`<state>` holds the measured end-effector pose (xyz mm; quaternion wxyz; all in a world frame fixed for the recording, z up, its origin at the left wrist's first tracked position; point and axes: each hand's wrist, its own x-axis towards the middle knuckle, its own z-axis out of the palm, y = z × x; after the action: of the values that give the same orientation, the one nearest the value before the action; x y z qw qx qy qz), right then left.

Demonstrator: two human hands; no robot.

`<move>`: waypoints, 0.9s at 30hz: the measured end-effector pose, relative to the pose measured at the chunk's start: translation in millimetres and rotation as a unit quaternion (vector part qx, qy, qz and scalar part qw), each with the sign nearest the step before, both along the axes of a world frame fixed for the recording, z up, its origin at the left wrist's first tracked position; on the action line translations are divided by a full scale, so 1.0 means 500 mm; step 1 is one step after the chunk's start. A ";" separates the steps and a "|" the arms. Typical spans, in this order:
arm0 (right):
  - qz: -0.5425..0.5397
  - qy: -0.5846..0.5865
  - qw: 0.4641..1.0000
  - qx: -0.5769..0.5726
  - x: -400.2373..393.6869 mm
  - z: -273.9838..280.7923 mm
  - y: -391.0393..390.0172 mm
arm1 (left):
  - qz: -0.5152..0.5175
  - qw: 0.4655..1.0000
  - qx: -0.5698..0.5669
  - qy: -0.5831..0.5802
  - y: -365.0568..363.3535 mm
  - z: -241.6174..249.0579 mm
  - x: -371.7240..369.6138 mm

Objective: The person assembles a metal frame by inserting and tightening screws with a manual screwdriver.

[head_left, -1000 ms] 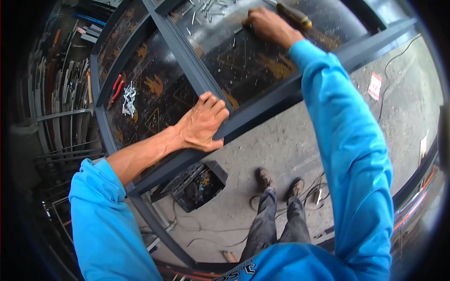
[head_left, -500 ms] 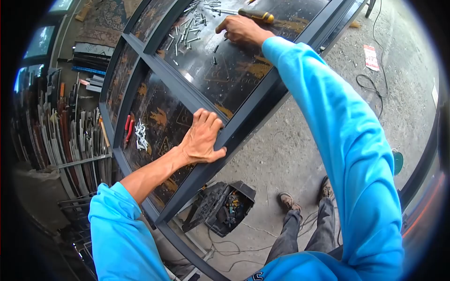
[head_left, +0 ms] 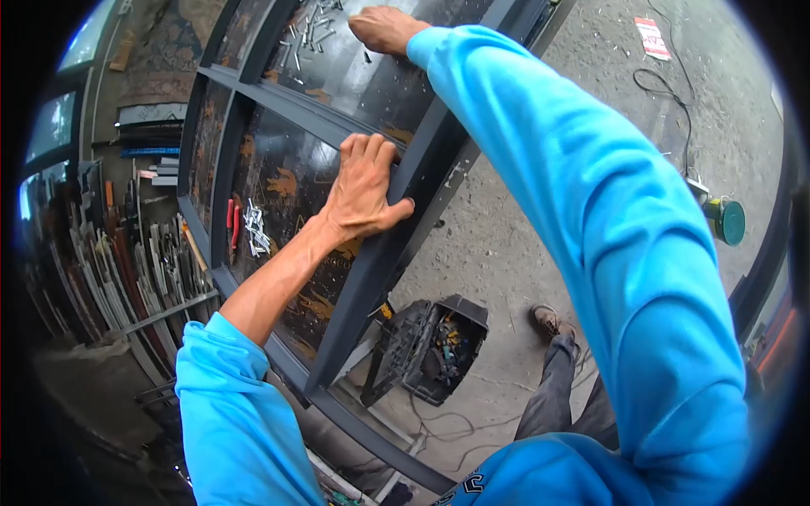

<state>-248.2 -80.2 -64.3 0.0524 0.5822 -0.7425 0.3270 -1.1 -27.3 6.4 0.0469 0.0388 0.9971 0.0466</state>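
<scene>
While left fingers [head_left: 359, 153] clasp the bar [head_left: 294, 108] fronting the screws [head_left: 308, 36], right fingers [head_left: 363, 20] are unreadable.

Along the near edge of the bench [head_left: 283, 139], the left grip [head_left: 363, 192] rests on a grey frame [head_left: 359, 299], its fingers bent over a crossbar and its thumb on the near rail. The right grip [head_left: 384, 30] is farther over the bench, beside scattered screws [head_left: 310, 35]; whether it holds anything is hidden. Near the left edge, red-handled pliers [head_left: 235, 226] lie just beside a heap of fasteners [head_left: 256, 231]. Past the near left corner, an open toolbox [head_left: 462, 309] sits on the floor [head_left: 506, 228].
</scene>
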 end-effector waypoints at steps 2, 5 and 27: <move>-0.035 0.020 0.999 0.016 0.000 0.050 0.065 | -0.005 1.000 0.001 0.023 -0.003 -0.009 0.002; 0.138 -0.628 0.741 -0.192 0.031 0.097 0.162 | 0.002 1.000 -0.006 0.017 -0.009 -0.008 0.007; -0.020 -0.825 0.451 -0.340 0.447 -0.041 0.486 | 0.007 0.995 -0.007 -0.097 -0.017 0.012 0.004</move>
<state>-24.7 162.8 -84.8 -0.3843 -0.0404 -0.2786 0.8793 0.9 -35.6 12.2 0.1429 0.0264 0.9884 0.0438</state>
